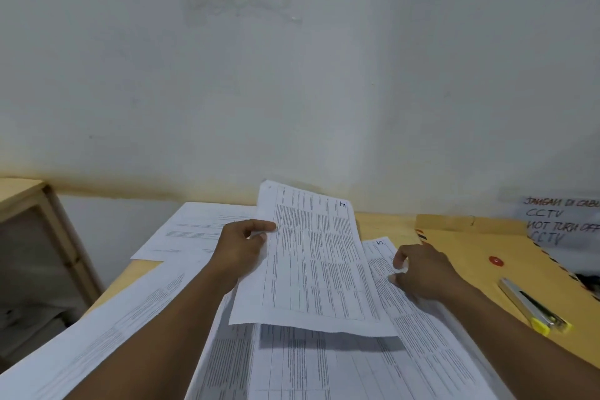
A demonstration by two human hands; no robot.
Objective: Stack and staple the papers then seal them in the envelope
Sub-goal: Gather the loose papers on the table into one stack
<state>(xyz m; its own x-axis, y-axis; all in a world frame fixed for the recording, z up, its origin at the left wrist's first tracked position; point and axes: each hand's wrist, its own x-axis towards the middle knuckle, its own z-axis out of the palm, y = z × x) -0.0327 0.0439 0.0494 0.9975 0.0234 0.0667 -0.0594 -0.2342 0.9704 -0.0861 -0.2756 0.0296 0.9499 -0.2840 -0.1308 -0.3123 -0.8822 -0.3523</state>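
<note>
Shelf unit (29, 237): pale wood, at nine o'clock, beside the table's left edge.
Loose sheets (201, 230): printed pages lying flat at ten o'clock of the hands, overlapping one another, with another long sheet running toward seven o'clock.
Left hand (242, 252): closed in a pinch, thumb over fingers, on the left edge of the lifted sheet.
Lifted sheet (318, 263): a page of dense tables, raised off the pile and tilted, its far end toward twelve o'clock, casting a shadow on the pages beneath.
Right hand (418, 273): fingers curled, tips pressing on the numbered page (386, 265) just to the right of the lifted sheet; whether it grips that page or only steadies it I cannot tell.
Envelope (480, 273): brown, striped edge, red button closure, flat at three o'clock, untouched.
Stapler (532, 307): metal and yellow, lying on the envelope at four o'clock; it looks like a stapler.
Step in hand: gathering, it seems; pages are not yet one stack.
Next move: likely laying the lifted sheet square onto the pile, corners matched, before stapling.
Surface: yellow wooden table (386, 224), mostly papered over.
Room: plain white wall (292, 91), a handwritten CCTV notice (561, 221) at two o'clock.
</note>
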